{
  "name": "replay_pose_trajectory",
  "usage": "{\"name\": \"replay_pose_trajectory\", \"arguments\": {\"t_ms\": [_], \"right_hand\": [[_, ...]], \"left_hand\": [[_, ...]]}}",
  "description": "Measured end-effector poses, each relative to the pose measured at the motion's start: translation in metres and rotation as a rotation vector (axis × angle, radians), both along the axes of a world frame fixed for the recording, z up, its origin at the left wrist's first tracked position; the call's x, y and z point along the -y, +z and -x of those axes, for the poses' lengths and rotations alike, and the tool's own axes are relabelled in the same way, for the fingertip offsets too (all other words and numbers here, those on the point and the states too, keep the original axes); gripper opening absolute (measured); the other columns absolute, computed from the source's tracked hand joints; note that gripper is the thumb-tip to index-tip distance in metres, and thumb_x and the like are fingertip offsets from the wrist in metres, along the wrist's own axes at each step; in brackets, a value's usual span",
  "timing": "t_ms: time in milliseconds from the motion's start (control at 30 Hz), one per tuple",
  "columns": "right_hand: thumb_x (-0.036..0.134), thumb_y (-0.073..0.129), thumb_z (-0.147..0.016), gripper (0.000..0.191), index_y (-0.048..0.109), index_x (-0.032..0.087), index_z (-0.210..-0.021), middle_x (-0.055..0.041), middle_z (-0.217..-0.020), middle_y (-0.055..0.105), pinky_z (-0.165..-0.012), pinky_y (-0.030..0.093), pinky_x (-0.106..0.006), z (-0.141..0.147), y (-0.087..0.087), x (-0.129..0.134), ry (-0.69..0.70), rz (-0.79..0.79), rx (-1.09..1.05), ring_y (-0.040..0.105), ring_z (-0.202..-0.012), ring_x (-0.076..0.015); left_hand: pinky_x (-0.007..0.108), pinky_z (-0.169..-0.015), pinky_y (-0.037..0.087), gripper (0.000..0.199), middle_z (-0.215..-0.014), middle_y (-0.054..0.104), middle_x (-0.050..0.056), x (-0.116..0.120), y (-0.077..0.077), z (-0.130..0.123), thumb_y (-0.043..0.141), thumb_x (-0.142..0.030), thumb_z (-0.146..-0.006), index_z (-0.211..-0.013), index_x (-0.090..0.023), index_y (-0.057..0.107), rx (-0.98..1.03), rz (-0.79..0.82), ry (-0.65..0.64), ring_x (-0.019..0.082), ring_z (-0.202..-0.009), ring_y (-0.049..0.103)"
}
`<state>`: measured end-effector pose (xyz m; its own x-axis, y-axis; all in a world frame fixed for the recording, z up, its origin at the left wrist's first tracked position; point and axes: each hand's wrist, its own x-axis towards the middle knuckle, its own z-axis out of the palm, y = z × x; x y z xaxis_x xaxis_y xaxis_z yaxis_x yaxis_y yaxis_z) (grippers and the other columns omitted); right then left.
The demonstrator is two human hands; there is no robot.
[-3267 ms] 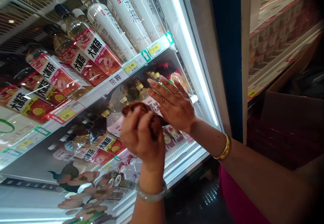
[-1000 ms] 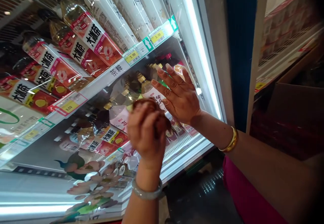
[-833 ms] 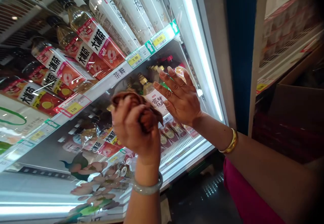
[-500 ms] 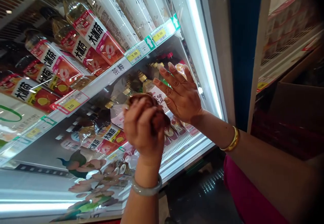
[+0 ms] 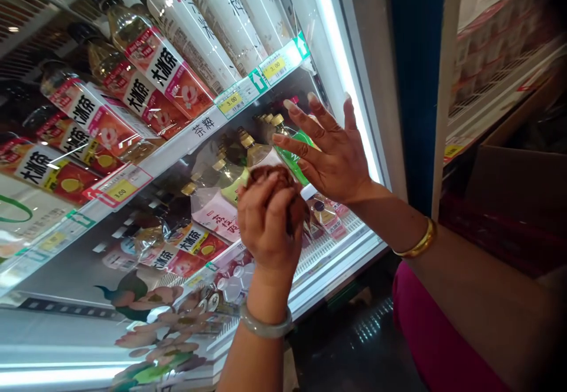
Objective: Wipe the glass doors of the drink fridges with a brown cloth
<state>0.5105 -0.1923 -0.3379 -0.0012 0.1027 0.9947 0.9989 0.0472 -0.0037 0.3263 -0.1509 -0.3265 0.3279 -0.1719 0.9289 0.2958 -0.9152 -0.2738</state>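
A crumpled brown cloth (image 5: 297, 209) is bunched in my left hand (image 5: 270, 221), whose fingers wrap round it; a pale bangle circles that wrist. To its right, my right hand (image 5: 334, 159) has its fingers spread and holds nothing, with a gold bangle on the wrist. Both hands are before the glass front of a lit drinks cooler. Behind them stand gold-capped bottles, among them a pink-labelled bottle (image 5: 217, 212) and a green-labelled bottle (image 5: 299, 150). Whether my right palm touches the glass is hard to tell.
On the upper shelf are several tea bottles (image 5: 163, 67) and white bottles (image 5: 190, 20) above a price-tag rail (image 5: 201, 125). Flower stickers (image 5: 163, 315) show at the lower left. An open cardboard box (image 5: 509, 162) and a rack of packed goods (image 5: 487, 61) stand at the right.
My left hand has moved right with the brown cloth. My right hand has moved slightly right, its fingers now spread wider. The view has shifted a little.
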Motion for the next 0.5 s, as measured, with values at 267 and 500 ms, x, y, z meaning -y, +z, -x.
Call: {"name": "replay_pose_trajectory", "arguments": {"t_ms": [267, 500], "right_hand": [[0.039, 0.033, -0.109, 0.051, 0.041, 0.041, -0.16, 0.0068, -0.171, 0.034, -0.137, 0.0, -0.048, -0.008, -0.005, -0.005, 0.001, -0.02, 0.021, 0.021, -0.163, -0.017], [0.038, 0.023, -0.11, 0.054, 0.04, 0.035, -0.161, 0.0055, -0.169, 0.04, -0.138, -0.001, -0.05, -0.009, -0.004, 0.001, 0.053, 0.052, -0.07, 0.023, -0.163, -0.0188]], "left_hand": [[0.049, -0.117, 0.05, 0.021, -0.126, 0.073, 0.012, 0.011, -0.023, -0.02, 0.072, -0.016, -0.092, -0.113, -0.022, 0.071, -0.051, 0.003, -0.014, 0.026, -0.125, 0.068], [0.051, -0.115, 0.051, 0.019, -0.122, 0.074, 0.009, 0.008, -0.001, -0.021, 0.074, -0.019, -0.092, -0.11, -0.024, 0.072, -0.02, 0.038, -0.073, 0.025, -0.12, 0.069]]}}
